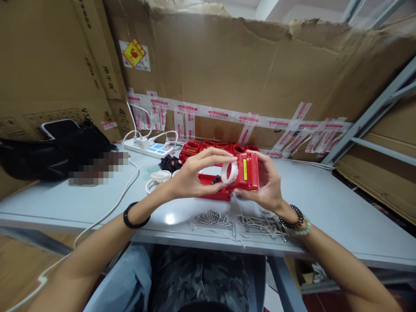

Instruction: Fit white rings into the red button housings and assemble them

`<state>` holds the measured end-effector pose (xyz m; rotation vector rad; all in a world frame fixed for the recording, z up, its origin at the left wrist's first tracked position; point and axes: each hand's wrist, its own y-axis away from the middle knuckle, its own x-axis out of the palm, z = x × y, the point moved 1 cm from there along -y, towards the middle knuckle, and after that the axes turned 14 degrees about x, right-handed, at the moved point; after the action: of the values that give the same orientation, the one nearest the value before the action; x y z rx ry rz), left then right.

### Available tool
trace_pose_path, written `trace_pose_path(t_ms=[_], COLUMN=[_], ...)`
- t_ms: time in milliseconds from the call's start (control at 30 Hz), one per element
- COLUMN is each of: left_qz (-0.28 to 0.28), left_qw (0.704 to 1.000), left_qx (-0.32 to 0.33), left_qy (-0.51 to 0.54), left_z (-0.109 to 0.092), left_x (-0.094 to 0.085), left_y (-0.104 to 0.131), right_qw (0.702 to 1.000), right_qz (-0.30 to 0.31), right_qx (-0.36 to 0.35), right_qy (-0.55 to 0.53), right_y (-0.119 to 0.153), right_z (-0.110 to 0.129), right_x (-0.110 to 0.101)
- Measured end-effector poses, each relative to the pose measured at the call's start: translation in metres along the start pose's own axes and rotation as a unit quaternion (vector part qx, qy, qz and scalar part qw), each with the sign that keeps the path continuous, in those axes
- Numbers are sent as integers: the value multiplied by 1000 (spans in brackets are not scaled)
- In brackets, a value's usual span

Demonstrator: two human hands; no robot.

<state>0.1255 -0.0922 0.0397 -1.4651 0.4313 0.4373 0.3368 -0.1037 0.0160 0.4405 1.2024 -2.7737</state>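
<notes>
My right hand (pixel 268 182) is wrapped round a red plastic housing (pixel 252 171) with a yellow label, held up above the table. Between the thumb and fingers of my left hand (pixel 195 173) is a white ring (pixel 229 172), at the left end of that housing. Whether the ring touches the housing I cannot tell. Below and behind my hands lies another red casing (pixel 216 193) with a small dark part on it. More white rings (pixel 160 176) rest on the table left of my left hand, beside a black object (pixel 170 163).
Several red housings (pixel 208 146) stand in a row at the back. Loose screws (pixel 214 218) and metal rods with string (pixel 260 224) lie at the front edge. A power strip (pixel 149 148) with white cables and a black bag (pixel 58 147) are at the left. Cardboard (pixel 227 65) walls the back.
</notes>
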Motion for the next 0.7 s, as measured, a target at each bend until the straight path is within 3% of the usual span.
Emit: trace_pose_path(t_ms=[400, 700], left_qz=[-3, -27], left_qw=[999, 998], left_qx=[-37, -59], left_qy=[6, 27], left_z=[0, 0], left_x=[-1, 0], left_y=[-1, 1], right_qw=[997, 982], right_qz=[0, -35], right_qx=[-38, -126], right_qy=[65, 138], right_y=[1, 3], right_z=[-2, -5], right_x=[1, 0])
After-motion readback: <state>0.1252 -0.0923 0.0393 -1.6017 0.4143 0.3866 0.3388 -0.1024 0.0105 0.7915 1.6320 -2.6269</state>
